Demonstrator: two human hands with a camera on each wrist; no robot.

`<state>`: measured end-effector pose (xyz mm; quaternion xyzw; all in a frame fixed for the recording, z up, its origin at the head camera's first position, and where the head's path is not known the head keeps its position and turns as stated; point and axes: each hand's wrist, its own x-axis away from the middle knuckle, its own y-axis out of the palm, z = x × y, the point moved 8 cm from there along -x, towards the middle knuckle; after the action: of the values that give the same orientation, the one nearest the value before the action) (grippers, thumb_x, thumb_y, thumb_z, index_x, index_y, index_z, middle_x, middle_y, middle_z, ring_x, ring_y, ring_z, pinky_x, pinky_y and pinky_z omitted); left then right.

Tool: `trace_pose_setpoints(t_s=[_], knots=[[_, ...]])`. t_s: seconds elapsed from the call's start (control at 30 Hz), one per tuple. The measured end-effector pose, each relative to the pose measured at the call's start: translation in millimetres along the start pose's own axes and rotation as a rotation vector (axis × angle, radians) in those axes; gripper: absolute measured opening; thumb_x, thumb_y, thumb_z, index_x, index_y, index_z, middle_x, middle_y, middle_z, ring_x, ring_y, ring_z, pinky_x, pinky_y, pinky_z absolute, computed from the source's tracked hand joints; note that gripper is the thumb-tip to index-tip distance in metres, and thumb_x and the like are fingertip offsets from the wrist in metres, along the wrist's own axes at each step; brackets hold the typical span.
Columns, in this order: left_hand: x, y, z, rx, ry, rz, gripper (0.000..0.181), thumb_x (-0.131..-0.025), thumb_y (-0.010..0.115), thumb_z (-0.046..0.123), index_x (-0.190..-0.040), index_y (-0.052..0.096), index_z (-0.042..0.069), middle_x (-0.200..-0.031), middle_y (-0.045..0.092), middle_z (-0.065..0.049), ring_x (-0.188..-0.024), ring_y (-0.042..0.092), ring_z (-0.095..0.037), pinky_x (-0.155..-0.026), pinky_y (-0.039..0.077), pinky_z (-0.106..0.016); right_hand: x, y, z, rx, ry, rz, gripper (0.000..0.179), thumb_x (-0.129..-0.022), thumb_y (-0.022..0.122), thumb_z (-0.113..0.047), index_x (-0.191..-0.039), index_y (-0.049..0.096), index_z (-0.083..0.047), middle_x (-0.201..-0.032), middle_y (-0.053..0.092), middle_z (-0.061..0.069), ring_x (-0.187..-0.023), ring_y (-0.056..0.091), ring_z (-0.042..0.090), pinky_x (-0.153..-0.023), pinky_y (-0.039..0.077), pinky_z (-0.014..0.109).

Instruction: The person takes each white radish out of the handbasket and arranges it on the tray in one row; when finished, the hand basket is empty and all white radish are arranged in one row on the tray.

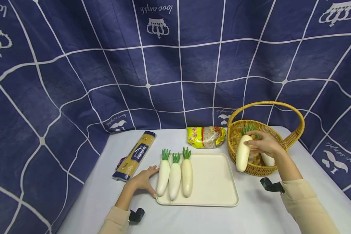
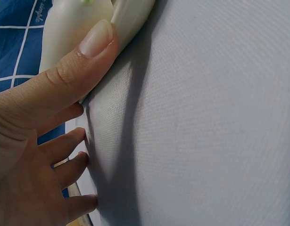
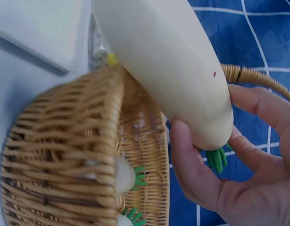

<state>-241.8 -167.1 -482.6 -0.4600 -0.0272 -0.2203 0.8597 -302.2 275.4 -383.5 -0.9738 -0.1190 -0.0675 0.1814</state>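
Observation:
My right hand (image 1: 262, 143) grips a white radish (image 1: 243, 152) near its green-leaf end, held over the near left rim of the wicker basket (image 1: 258, 170). In the right wrist view, the thumb and fingers pinch that radish (image 3: 168, 61) from both sides. Two more radishes lie inside the basket, one a radish (image 3: 125, 175) with green stems. My left hand (image 1: 143, 180) is at the left edge of the cream tray (image 1: 213, 178), fingers spread and thumb by the near corner. On the tray's left side lie three radishes side by side, the middle radish (image 1: 175, 182) among them.
A long pack of noodles (image 1: 137, 154) lies left of the tray, with a purple item (image 1: 120, 162) partly beneath it. Behind the tray sits a yellow plastic bag (image 1: 206, 137). The basket's tall handle (image 1: 266, 103) arches above it. A blue checked curtain (image 1: 163, 71) hangs behind the white table.

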Motion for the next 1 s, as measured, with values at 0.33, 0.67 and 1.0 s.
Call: trace_pose_setpoints(t_s=[0.33, 0.67, 1.0], knots=[[-3.6, 0.3, -1.8, -0.01, -0.011, 0.001, 0.108, -0.043, 0.093, 0.022, -0.138, 0.045, 0.003, -0.147, 0.033, -0.023, -0.134, 0.024, -0.051, -0.107, 0.021, -0.066, 4.7, 21, -2, 0.006, -0.009, -0.036, 0.067, -0.088, 0.063, -0.013, -0.14, 0.027, 0.009, -0.114, 0.05, 0.029, -0.084, 0.063, 0.019, -0.079, 0.057, 0.044], [-4.1, 1.1, -2.4, -0.006, -0.011, 0.003, 0.108, -0.043, 0.093, 0.021, -0.138, 0.045, 0.003, -0.147, 0.033, -0.023, -0.135, 0.024, -0.049, -0.108, 0.02, -0.065, 6.5, 41, -2, -0.019, -0.033, -0.079, 0.065, -0.086, 0.065, -0.011, -0.138, 0.032, 0.009, -0.11, 0.052, 0.025, -0.085, 0.063, 0.02, -0.079, 0.057, 0.046], [-1.4, -0.1, -0.6, -0.004, -0.007, 0.006, 0.107, -0.043, 0.093, 0.02, -0.137, 0.046, 0.003, -0.147, 0.034, -0.023, -0.134, 0.025, -0.049, -0.107, 0.021, -0.065, 6.8, 64, -4, -0.053, -0.065, -0.143, 0.063, -0.084, 0.065, -0.008, -0.136, 0.034, 0.01, -0.104, 0.049, 0.024, -0.083, 0.062, 0.021, -0.075, 0.058, 0.041]])
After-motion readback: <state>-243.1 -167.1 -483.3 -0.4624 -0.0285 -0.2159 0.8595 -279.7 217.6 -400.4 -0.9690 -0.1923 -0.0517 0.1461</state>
